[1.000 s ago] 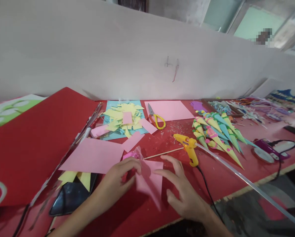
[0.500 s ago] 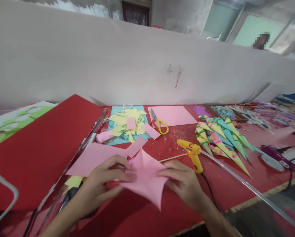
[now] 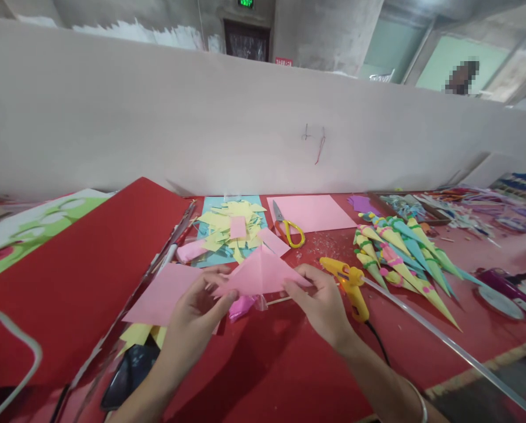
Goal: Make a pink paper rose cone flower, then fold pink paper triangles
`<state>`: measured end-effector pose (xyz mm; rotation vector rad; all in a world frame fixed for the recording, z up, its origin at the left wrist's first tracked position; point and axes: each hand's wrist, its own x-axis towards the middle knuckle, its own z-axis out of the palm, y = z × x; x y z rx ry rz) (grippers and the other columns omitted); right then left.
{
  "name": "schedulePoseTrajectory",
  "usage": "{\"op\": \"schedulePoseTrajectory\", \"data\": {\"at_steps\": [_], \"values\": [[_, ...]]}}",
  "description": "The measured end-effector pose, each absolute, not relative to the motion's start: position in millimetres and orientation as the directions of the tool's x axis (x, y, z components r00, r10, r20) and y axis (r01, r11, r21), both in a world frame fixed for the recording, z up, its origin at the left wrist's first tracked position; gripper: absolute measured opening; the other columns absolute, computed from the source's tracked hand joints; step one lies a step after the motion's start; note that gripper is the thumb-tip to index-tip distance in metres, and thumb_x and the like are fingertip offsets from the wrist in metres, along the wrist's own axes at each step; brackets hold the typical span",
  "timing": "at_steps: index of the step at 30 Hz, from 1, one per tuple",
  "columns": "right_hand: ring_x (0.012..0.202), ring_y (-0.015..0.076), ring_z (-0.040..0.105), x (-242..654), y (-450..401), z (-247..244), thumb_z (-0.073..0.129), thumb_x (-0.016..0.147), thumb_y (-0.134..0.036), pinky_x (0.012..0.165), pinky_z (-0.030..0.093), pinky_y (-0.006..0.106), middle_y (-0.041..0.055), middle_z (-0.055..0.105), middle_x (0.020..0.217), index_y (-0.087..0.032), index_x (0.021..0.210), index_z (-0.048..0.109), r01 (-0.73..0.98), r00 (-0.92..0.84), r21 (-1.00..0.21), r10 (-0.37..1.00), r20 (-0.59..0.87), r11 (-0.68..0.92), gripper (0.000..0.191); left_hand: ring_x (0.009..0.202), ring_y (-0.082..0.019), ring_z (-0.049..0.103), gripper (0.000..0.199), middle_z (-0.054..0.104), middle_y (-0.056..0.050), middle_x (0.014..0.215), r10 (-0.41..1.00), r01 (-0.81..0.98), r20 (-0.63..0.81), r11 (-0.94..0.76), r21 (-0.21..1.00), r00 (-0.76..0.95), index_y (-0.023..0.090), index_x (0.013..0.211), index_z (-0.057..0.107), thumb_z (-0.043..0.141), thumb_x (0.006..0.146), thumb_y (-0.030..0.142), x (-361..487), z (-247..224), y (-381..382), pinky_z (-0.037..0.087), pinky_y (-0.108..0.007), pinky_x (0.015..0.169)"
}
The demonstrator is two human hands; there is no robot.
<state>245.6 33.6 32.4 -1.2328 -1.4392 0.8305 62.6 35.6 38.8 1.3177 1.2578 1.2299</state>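
A folded pink paper, roughly triangular with its peak pointing away, is held above the red table between both hands. My left hand pinches its left corner between thumb and fingers. The right corner is gripped the same way by my right hand. Below the paper lie a bright pink wrapped item and a thin stick. Just right of my right hand rests a yellow glue gun with a long clear glue stick. Beyond the paper are yellow paper scraps on a blue sheet.
Yellow-handled scissors lie on a pink sheet. Decorated paper cones are piled at the right. A large red board covers the left side, near a black phone. A white partition stands behind.
The pink paper, earlier spread open with several points, is now folded into a triangle. Both hands have turned, thumbs now on its near side. The bright pink item beneath has come into view.
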Motion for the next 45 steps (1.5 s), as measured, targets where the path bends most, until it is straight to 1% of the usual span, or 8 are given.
{"op": "schedulePoseTrajectory", "data": {"at_steps": [3, 7, 12, 15, 18, 29, 36, 45], "values": [[0.060, 0.0123, 0.055, 241.3, 37.0, 29.9, 0.059, 0.072, -0.027, 0.057, 0.044, 0.022, -0.0018, 0.056, 0.066, -0.018, 0.074, 0.052, 0.122, 0.110, -0.970, 0.969, 0.222, 0.209, 0.011, 0.061, -0.012, 0.059, 0.024, 0.063, -0.002, 0.080, 0.997, -0.049, -0.053, 0.050, 0.998, -0.051, 0.019, 0.078, 0.053, 0.062, 0.067, 0.040, 71.4, 34.0, 39.9, 0.050, -0.023, 0.054], [0.059, 0.0116, 0.058, 234.6, 38.1, 26.7, 0.059, 0.072, -0.025, 0.058, 0.049, 0.023, -0.0002, 0.060, 0.074, -0.020, 0.085, 0.049, 0.023, 0.127, -0.980, 0.972, 0.200, 0.198, 0.017, 0.053, -0.013, 0.057, 0.029, 0.060, -0.003, 0.056, 0.990, 0.056, -0.141, 0.140, 0.989, 0.007, 0.016, 0.059, 0.057, 0.061, 0.066, 0.043, 82.5, 33.2, 41.0, 0.044, -0.021, 0.043], [0.063, 0.0134, 0.061, 224.6, 39.5, 18.9, 0.064, 0.068, -0.027, 0.058, 0.051, 0.024, 0.0004, 0.064, 0.078, -0.022, 0.101, 0.046, -0.205, 0.071, -0.968, 0.988, 0.135, 0.147, 0.038, 0.052, -0.013, 0.056, 0.028, 0.060, -0.001, 0.052, 0.983, -0.012, -0.171, 0.171, 0.985, -0.064, 0.014, 0.053, 0.058, 0.066, 0.063, 0.039, 82.9, 23.2, 40.6, 0.046, -0.021, 0.048], [0.070, 0.0164, 0.063, 217.4, 40.5, 13.3, 0.067, 0.065, -0.032, 0.066, 0.052, 0.029, 0.0019, 0.066, 0.077, -0.020, 0.088, 0.056, -0.299, -0.041, -0.950, 0.994, 0.105, 0.088, 0.029, 0.052, -0.012, 0.056, 0.025, 0.061, -0.002, 0.054, 0.983, -0.127, -0.169, 0.159, 0.979, -0.073, 0.013, 0.058, 0.061, 0.068, 0.061, 0.037, 82.3, 15.3, 40.0, 0.048, -0.023, 0.053], [0.067, 0.0172, 0.063, 212.1, 39.9, 8.8, 0.065, 0.067, -0.036, 0.071, 0.052, 0.032, 0.0018, 0.067, 0.070, -0.018, 0.073, 0.062, -0.290, -0.112, -0.956, 0.992, 0.063, 0.028, 0.020, 0.050, -0.013, 0.055, 0.027, 0.061, -0.002, 0.051, 0.992, -0.055, -0.119, 0.117, 0.992, -0.036, 0.014, 0.051, 0.060, 0.065, 0.064, 0.038, 83.6, 16.1, 38.1, 0.048, -0.024, 0.055], [0.064, 0.0148, 0.062, 213.8, 35.6, 0.1, 0.061, 0.069, -0.029, 0.064, 0.051, 0.028, 0.0016, 0.067, 0.069, -0.017, 0.077, 0.063, -0.210, -0.032, -0.977, 0.999, 0.034, 0.027, 0.014, 0.056, -0.018, 0.060, 0.020, 0.066, -0.001, 0.054, 0.998, 0.307, 0.050, -0.036, 0.951, -0.038, 0.018, 0.054, 0.062, 0.059, 0.066, 0.034, 80.1, 19.4, 36.8, 0.050, -0.028, 0.059], [0.058, 0.0132, 0.058, 215.7, 36.2, -3.9, 0.059, 0.069, -0.028, 0.059, 0.048, 0.026, 0.0001, 0.062, 0.062, -0.016, 0.071, 0.059, -0.120, -0.010, -0.990, 0.997, 0.073, 0.071, 0.011, 0.057, -0.018, 0.060, 0.022, 0.066, -0.001, 0.055, 0.998, 0.306, 0.060, -0.055, 0.950, -0.008, 0.018, 0.052, 0.061, 0.058, 0.066, 0.034, 82.6, 15.2, 36.0, 0.050, -0.027, 0.059], [0.076, 0.0178, 0.061, 218.3, 36.7, -11.3, 0.056, 0.073, -0.022, 0.071, 0.048, 0.030, 0.0035, 0.064, 0.077, -0.017, 0.081, 0.062, -0.031, -0.131, -0.993, 0.984, 0.121, 0.117, 0.011, 0.054, -0.016, 0.053, 0.029, 0.059, 0.000, 0.052, 0.977, 0.581, 0.175, -0.212, 0.786, 0.120, 0.017, 0.054, 0.056, 0.052, 0.070, 0.042, 69.3, 12.7, 43.5, 0.040, -0.024, 0.051]]}}
